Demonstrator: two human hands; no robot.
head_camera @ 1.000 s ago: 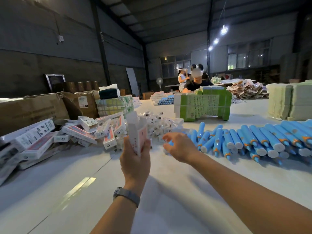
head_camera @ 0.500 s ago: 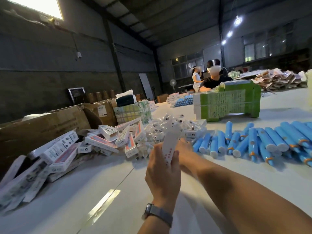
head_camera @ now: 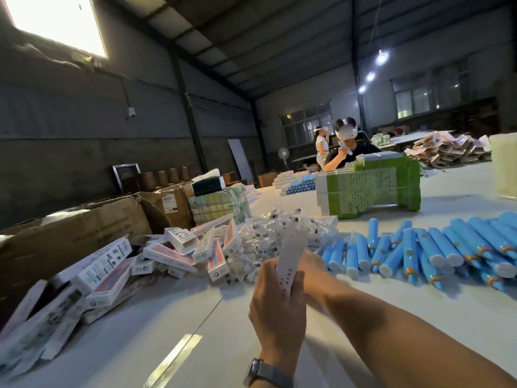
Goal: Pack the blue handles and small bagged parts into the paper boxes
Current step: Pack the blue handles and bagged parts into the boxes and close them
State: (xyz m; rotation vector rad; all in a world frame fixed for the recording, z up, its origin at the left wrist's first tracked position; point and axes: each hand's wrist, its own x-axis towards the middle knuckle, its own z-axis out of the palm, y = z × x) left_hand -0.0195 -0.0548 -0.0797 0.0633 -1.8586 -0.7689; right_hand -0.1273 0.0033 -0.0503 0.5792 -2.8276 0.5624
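Note:
My left hand (head_camera: 275, 306) grips a narrow white paper box (head_camera: 292, 249) with red print, held upright over the table. My right hand (head_camera: 312, 271) is behind the box and mostly hidden by it; its fingers seem to touch the box's far side. Several blue handles (head_camera: 436, 247) lie in a row on the white table (head_camera: 156, 317) to the right. A heap of small clear bagged parts (head_camera: 260, 236) lies just beyond my hands. Several white and red paper boxes (head_camera: 167, 254) are piled to the left.
Open brown cartons (head_camera: 70, 236) stand along the table's left edge. A green block of stacked flat boxes (head_camera: 369, 189) stands at the back, with a seated person (head_camera: 347, 148) behind it and another person standing farther off. More box stacks lie far right.
My right hand drew back from the bagged parts to the box held by my left hand. The view swung up and left.

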